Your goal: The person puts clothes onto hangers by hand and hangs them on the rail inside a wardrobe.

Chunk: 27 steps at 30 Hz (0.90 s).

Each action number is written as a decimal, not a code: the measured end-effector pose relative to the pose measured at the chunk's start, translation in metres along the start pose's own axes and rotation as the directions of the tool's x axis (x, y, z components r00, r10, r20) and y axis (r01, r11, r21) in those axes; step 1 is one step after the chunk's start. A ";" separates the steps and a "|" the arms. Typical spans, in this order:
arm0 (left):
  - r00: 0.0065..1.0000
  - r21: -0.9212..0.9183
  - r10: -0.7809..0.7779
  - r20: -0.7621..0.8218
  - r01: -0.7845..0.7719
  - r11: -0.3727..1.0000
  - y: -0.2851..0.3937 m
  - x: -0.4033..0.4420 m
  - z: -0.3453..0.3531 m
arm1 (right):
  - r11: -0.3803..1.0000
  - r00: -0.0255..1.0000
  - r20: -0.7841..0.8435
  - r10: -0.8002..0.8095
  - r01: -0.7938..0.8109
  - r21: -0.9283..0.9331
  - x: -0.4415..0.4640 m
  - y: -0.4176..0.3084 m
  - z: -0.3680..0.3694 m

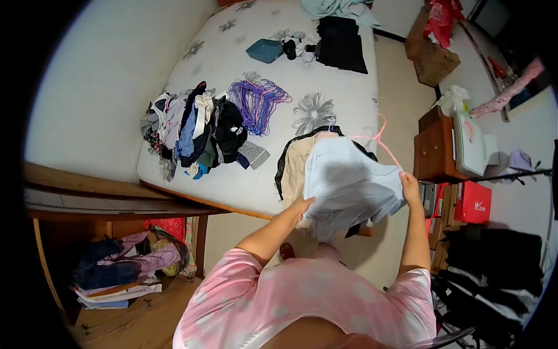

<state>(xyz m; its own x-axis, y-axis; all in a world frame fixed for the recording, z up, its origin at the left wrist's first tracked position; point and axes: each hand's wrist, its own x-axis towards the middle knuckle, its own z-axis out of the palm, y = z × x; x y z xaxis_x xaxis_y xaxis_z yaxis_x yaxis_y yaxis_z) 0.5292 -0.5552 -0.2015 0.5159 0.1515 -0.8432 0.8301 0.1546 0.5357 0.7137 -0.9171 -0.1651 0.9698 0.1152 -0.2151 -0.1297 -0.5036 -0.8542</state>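
Note:
A pale blue sleeveless top (pixel 349 180) is stretched between my two hands in front of me. My left hand (pixel 303 208) is closed on its left edge. My right hand (pixel 410 187) grips its right edge, where one arm of a pink hanger (pixel 379 138) ends. The hanger's hook sticks up past the top, and its other arm is partly hidden behind the cloth. Under and behind the top, a beige garment (pixel 295 161) and a black garment (pixel 281 166) lie at the bed's near edge.
On the bed (pixel 215 52) are a heap of clothes (pixel 195 131), purple hangers (pixel 258 104), a teal bin (pixel 264 50), small dark and white items (pixel 299 47) and folded black clothes (pixel 343 46). A wooden cabinet (pixel 433 145) stands right; an open wardrobe (pixel 145 308) holds clothes lower left.

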 end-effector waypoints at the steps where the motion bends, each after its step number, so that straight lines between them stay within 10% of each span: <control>1: 1.000 0.012 0.022 0.021 -0.023 1.000 -0.005 0.006 -0.003 | 1.000 0.999 0.044 0.010 -0.010 0.014 0.015 0.013 0.010; 6: 0.998 -0.130 0.057 0.033 -0.053 0.990 -0.045 0.052 -0.031 | 0.978 0.964 0.250 0.095 -0.137 0.156 0.077 0.043 0.075; 13: 0.983 -0.192 -0.077 -0.166 0.044 0.980 -0.035 0.071 -0.052 | 0.992 0.937 0.348 0.040 0.005 -0.128 0.157 0.056 0.166; 19: 0.973 -0.143 -0.087 -0.213 0.057 0.988 -0.026 0.091 -0.059 | 0.932 0.940 0.291 0.176 -0.064 -0.358 0.194 0.076 0.216; 27: 0.947 -0.057 -0.169 -0.274 0.159 0.986 -0.009 0.101 -0.049 | 0.784 0.985 0.131 -0.114 0.170 -0.597 0.209 0.071 0.264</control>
<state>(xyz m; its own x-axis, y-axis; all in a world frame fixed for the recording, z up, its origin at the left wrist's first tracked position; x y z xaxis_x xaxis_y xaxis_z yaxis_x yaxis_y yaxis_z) 0.5630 -0.4932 -0.2892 0.2902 0.3848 -0.8762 0.8884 0.2319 0.3961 0.8530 -0.7023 -0.3956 0.9427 0.2832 -0.1765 0.1868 -0.8861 -0.4242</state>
